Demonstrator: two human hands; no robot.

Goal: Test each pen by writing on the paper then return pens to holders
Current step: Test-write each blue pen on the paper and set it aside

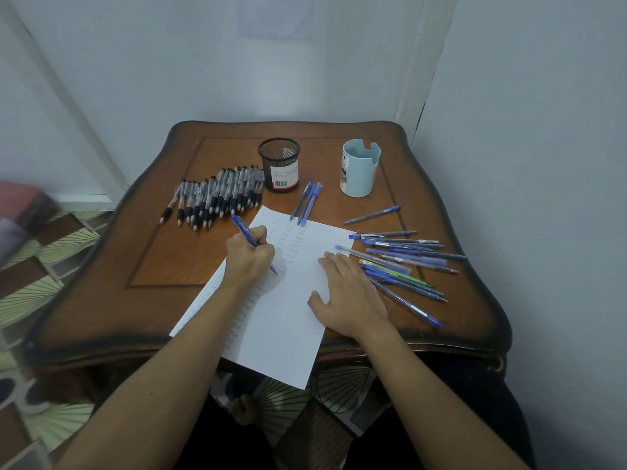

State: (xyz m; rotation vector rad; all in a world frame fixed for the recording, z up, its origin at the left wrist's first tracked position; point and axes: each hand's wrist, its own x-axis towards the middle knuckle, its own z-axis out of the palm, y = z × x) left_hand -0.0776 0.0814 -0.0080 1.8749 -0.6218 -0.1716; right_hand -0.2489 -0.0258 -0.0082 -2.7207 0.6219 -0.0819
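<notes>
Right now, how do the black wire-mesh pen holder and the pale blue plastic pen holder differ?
The black wire-mesh pen holder is see-through with an even rim; the pale blue plastic pen holder is solid-walled with a notched rim. The black one stands beside the black-grip pens; the blue one stands apart. Both are upright and labelled.

Left hand [249, 257], right hand [349, 300] and forearms [200, 330] are bare; trousers [380, 449] are dark

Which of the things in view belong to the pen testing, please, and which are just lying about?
Job: blue pen in left hand, paper under right hand, mesh holder, light-blue holder, black-grip pens, loose blue pens.
Lying about: red bundle, wall sheet.
</notes>
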